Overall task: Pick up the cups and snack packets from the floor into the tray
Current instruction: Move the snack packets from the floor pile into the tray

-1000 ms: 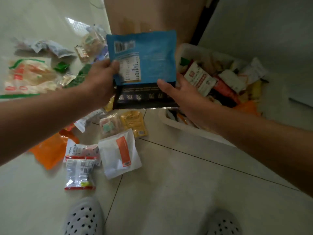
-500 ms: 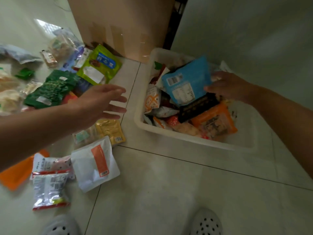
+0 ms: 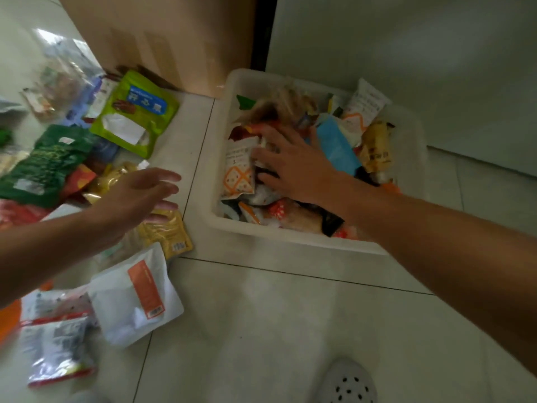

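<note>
A white plastic tray (image 3: 293,242) on the tiled floor is piled with snack packets. The blue packet (image 3: 337,145) lies in it among the others. My right hand (image 3: 293,161) rests flat on the pile with spread fingers, just left of the blue packet. My left hand (image 3: 139,196) hovers open and empty over the loose packets left of the tray, above a yellow packet (image 3: 168,231). More packets lie on the floor: a light green one (image 3: 136,114), a dark green one (image 3: 43,167) and a white one with an orange label (image 3: 136,295).
A cardboard box (image 3: 162,33) stands behind the floor packets and a pale wall panel (image 3: 406,53) rises behind the tray. My white perforated shoe (image 3: 347,382) shows at the bottom. Bare tiles (image 3: 276,330) lie in front of the tray.
The blue packet went from both hands into the tray and was let go. My right hand now lies flat on the pile; my left hand drew back over the floor packets.
</note>
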